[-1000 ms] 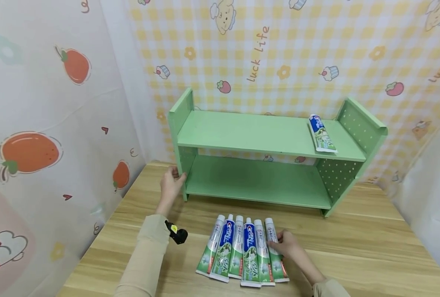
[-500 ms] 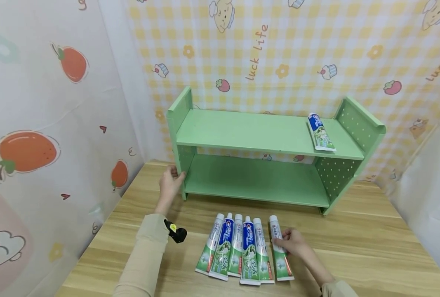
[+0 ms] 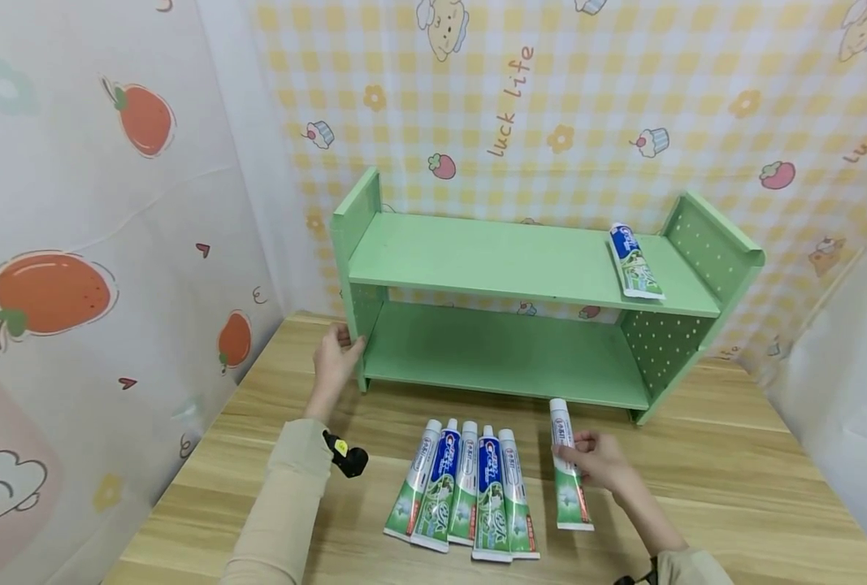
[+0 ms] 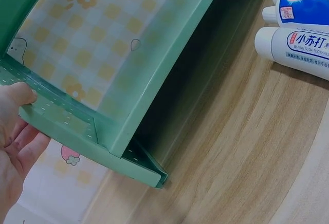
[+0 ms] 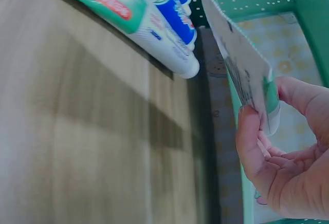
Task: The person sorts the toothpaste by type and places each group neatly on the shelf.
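My right hand (image 3: 600, 461) pinches a white and green toothpaste tube (image 3: 569, 479) between thumb and fingers, cap pointing away from me. In the right wrist view this toothpaste tube (image 5: 247, 62) hangs over the wooden table, its flat crimped end toward the camera. My left hand (image 3: 336, 357) grips the left side panel of the green two-tier shelf (image 3: 506, 388), thumb on one face and fingers on the other, as the left wrist view also shows at the panel (image 4: 87, 139). Several more toothpaste tubes, among them a blue Crest tube (image 3: 491, 479), lie side by side in front of the shelf.
One blue and green toothpaste tube (image 3: 634, 264) lies on the right part of the upper shelf board (image 3: 477, 256). The wooden table (image 3: 733, 479) carries everything. A patterned cloth (image 3: 521, 106) hangs close behind the shelf, and another covers the left side.
My right hand has drawn the rightmost toothpaste tube away from the row, to the right, and lifted it off the table. The left hand stays at the shelf's side panel.
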The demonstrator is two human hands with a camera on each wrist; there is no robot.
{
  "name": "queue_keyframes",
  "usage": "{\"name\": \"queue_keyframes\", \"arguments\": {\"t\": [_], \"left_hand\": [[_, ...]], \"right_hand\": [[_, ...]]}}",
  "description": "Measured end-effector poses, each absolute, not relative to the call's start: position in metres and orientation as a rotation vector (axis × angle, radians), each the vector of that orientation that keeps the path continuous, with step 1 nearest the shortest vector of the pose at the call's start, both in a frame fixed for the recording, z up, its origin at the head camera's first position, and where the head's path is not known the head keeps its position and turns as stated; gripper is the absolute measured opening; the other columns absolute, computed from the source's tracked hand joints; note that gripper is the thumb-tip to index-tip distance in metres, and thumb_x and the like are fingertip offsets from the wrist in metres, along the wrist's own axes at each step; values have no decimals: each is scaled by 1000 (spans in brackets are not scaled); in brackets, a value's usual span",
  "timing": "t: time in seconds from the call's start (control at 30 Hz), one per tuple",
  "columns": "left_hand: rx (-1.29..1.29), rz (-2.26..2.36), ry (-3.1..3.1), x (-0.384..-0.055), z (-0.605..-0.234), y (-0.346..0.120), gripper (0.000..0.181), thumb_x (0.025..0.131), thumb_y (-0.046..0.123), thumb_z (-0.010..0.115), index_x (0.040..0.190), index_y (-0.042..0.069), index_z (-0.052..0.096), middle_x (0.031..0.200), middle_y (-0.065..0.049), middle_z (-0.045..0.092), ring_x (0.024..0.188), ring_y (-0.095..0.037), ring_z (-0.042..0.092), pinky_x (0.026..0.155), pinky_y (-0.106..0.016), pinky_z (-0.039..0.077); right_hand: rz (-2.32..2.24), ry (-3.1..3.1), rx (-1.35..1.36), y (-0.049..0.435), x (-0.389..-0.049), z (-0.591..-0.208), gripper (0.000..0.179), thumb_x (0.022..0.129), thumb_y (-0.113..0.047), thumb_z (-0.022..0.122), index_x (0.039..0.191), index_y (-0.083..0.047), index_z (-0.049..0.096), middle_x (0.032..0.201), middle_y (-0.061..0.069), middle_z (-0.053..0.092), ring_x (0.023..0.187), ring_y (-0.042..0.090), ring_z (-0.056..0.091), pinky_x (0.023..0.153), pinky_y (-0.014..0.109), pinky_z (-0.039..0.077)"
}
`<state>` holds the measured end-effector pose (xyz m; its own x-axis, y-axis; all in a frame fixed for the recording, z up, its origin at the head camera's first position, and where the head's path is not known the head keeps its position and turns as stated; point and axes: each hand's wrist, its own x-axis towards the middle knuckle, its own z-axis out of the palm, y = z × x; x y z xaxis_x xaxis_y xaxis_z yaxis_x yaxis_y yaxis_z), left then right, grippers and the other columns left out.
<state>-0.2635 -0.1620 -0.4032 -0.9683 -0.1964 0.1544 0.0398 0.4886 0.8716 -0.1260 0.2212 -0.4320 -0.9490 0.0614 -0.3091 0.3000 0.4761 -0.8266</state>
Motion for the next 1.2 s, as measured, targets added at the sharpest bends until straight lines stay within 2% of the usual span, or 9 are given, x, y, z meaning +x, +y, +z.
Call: {"name": "queue_keyframes", "arguments": {"t": [0.6,0.83,1.0,1.2], "left_hand": [[136,-1426,-2528,-264,-403,-163,34,88,16,58,114,-4,50,112,-24,58,106,-34,56,90,-43,48],[132,-1421,-2536,-263,-402,-163,36,88,16,57,116,-5,49,114,-24,57,108,-36,55,92,-45,46],[139,-1447,-2530,-263,-403,-161,35,88,16,58,115,-5,50,115,-24,58,108,-35,55,91,-44,47],[138,-1458,-2529,-264,-404,-162,36,88,16,58,116,-4,50,115,-23,58,108,-35,55,91,-44,48]], "right_hand": [[-1438,2556,244,238,-154,-407,49,85,-23,62,112,13,44,84,10,59,63,11,55,60,35,54],[-1433,2519,274,248,-170,-403,61,87,-30,59,123,13,36,97,13,57,67,9,55,66,31,55],[-1489,2474,334,257,-185,-397,69,86,-32,59,129,14,30,92,7,56,63,5,55,61,26,54],[-1493,2482,391,264,-200,-390,73,87,-32,58,132,16,27,90,6,54,66,4,55,65,25,56]]}}
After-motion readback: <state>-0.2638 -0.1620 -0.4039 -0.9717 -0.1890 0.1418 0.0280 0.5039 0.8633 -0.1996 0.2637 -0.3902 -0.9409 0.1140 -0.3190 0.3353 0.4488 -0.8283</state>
